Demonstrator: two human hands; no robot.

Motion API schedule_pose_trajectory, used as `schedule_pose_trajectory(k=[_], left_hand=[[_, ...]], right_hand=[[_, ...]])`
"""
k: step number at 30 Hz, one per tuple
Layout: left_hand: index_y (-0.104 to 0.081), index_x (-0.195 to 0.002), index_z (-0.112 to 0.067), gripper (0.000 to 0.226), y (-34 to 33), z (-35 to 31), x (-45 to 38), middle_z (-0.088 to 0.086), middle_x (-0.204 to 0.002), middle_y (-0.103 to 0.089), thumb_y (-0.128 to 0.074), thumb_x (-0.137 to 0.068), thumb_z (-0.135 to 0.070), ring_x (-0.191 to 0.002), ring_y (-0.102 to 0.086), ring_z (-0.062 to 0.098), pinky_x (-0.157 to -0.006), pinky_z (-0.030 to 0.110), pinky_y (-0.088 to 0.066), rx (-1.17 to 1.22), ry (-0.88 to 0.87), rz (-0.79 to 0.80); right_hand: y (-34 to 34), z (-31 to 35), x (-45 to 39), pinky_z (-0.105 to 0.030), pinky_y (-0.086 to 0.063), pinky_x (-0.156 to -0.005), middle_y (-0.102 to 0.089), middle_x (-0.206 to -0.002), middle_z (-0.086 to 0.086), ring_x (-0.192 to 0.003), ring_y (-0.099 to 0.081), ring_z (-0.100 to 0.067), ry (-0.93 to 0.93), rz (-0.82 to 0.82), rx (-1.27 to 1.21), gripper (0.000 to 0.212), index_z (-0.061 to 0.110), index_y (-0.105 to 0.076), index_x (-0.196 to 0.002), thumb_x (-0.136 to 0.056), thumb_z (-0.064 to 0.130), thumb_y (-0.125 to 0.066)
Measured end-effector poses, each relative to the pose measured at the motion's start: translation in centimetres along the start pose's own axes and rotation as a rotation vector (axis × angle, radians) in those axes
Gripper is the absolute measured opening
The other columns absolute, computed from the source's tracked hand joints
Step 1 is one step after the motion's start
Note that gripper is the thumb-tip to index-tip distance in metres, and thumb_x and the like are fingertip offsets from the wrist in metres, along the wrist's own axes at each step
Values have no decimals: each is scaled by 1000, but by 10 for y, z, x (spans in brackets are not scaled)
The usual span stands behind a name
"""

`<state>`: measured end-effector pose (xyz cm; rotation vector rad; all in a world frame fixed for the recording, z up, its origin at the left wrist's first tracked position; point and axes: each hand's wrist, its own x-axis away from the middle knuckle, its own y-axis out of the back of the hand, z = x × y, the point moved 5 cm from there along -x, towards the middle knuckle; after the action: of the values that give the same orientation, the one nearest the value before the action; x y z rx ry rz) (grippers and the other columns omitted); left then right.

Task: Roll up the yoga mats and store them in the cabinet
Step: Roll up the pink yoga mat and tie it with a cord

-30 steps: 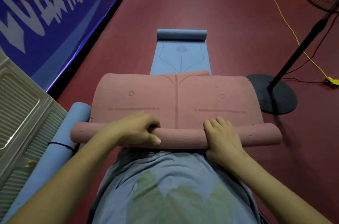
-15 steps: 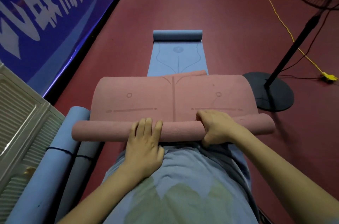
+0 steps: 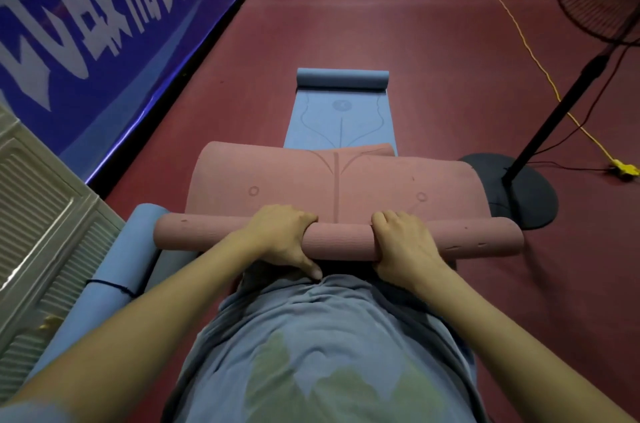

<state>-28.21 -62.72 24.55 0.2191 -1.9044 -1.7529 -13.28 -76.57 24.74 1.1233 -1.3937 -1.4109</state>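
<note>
On the floor, just ahead of the person's lap: a half-done job, set out below.

Pink mat [image 3: 332, 180]: partly rolled. A slim roll lies crosswise at its near end, just ahead of the person's lap; the unrolled sheet humps up beyond it and runs away from the camera, its far end overlapping the blue mat.

Left hand [image 3: 280, 237]: curled over the roll left of centre, fingers over the top and thumb underneath, gripping it.

Right hand [image 3: 403, 242]: wrapped round the roll right of centre, fingers over the far side, also gripping.

Blue mat [image 3: 341, 118]: lying flat farther out, with only its far end wound into a small roll (this one looks barely started).

Tied blue rolls [image 3: 114, 270]: fully rolled mats lie at the left, one bound with a dark cord, resting beside the cabinet [image 3: 41, 215]; how many I cannot tell for sure.

Done so far: by my judgement, the bundle at the left is rolled and the pink one has its first turns.

Left to do: most of the pink sheet, nearly all of the blue one, then storing everything; nothing visible is inside the cabinet yet.

Bystanders: a fan stand [image 3: 519, 190] and a yellow cable [image 3: 519, 31] at the right.
</note>
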Motion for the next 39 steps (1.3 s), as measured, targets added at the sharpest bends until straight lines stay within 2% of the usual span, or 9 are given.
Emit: schedule_pose_trajectory(k=[5, 8, 12, 16, 21, 24, 27, 33, 39], left_hand=[[-60, -104, -32, 71, 5, -1, -5, -7, -100, -71, -80, -53, -79, -93, -66, 25, -74, 37, -52, 42, -49, 36], [-58, -106, -31, 66, -1, -2, -6, -3, -105, -71, -78, -60, -75, -96, -66, 27, -69, 35, -43, 15, -44, 15], [-55, -110, -28, 69, -10, 0, 3, -1, -110, -60, -61, -62, -77, -105, -53, 27, -85, 40, -42, -54, 40, -149], [-51, -104, -18, 67, -18, -9, 26, 2, -101, -44, -59, -56, -64, -94, -41, 28, -82, 42, -35, 36, 158, -498], [-60, -114, -7, 62, -26, -20, 36, 10, -102, -53, -71, -63, -42, -93, -46, 33, -84, 45, -35, -35, 93, -751], [-58, -128, 0, 73, -29, -26, 34, 15, -111, -57, -69, -64, -35, -101, -52, 37, -94, 47, -39, -95, 81, -734], [-58, -125, -2, 74, -28, -22, 26, 13, -108, -59, -68, -63, -42, -98, -53, 35, -90, 46, -40, -111, 91, -699], [-60, -106, -13, 63, -22, -7, 2, 7, -95, -61, -74, -55, -47, -87, -56, 32, -76, 42, -39, -165, 68, -596], [-58, -110, -21, 79, 4, 8, -29, 3, -107, -71, -81, -56, -74, -100, -66, 30, -79, 38, -39, -85, 105, -290]], right_hand=[[-16, 3, 20, -44, -48, -77, -60, -93, -11, -91, -55, -37, -9, -312, -59, 43, 9, -61, -93, -51, 4, -69], [-21, -1, 16, -41, -43, -71, -57, -89, -9, -83, -53, -36, -32, -345, -6, 46, 11, -62, -92, -49, 0, -69], [-10, -2, -12, -37, -33, -71, -56, -98, -5, -93, -55, -31, -23, -89, 57, 53, 16, -56, -100, -51, 8, -76], [-3, -6, -36, -34, -44, -84, -60, -117, -4, -112, -57, -28, 14, 241, 20, 51, 19, -52, -115, -69, 20, -74], [0, -15, -60, -35, -55, -74, -68, -101, -3, -88, -66, -27, -31, 557, -45, 60, 21, -58, -108, -54, 20, -82], [5, -19, -67, -44, -59, -77, -67, -100, -2, -85, -66, -26, -52, 698, -136, 66, 22, -59, -111, -50, 14, -84], [6, -16, -69, -32, -54, -62, -65, -107, -3, -85, -63, -23, -22, 732, -158, 66, 20, -57, -117, -57, 11, -84], [0, -23, -62, -35, -35, -76, -47, -124, -5, -112, -49, -29, 30, 376, -64, 80, 18, -46, -122, -55, 33, -88], [7, -24, -69, -39, -38, -82, -60, -123, -3, -112, -52, -30, 44, 309, -3, 70, 25, -50, -115, -58, 42, -86]])
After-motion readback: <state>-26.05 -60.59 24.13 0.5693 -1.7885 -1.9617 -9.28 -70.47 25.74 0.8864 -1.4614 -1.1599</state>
